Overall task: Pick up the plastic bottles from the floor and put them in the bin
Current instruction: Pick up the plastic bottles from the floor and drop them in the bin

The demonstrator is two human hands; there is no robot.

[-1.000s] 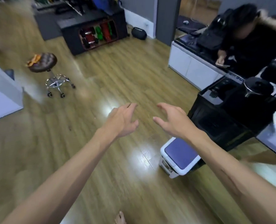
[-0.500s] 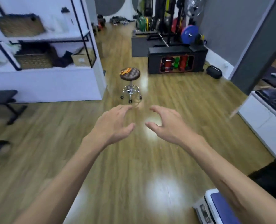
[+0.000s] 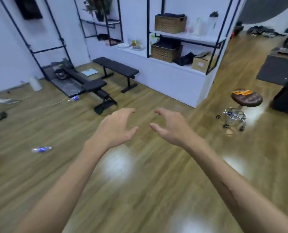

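Motion-blurred; labels unreadable, bin out of frame now, visible at lower right 0.5 s ago. Two plastic bottles on floor: near bottle (image 3: 41, 149) far left, far bottle (image 3: 75, 98) beside bench (image 3: 96, 88). One stool (image 3: 246, 98) right. Left hand (image 3: 115, 128), right hand (image 3: 169, 126) raised, loosely curled, holding nothing.

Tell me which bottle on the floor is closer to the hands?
The bottle lying alone on bare floor, left of the left hand. The other bottle lies farther off, by the bench near the wall.
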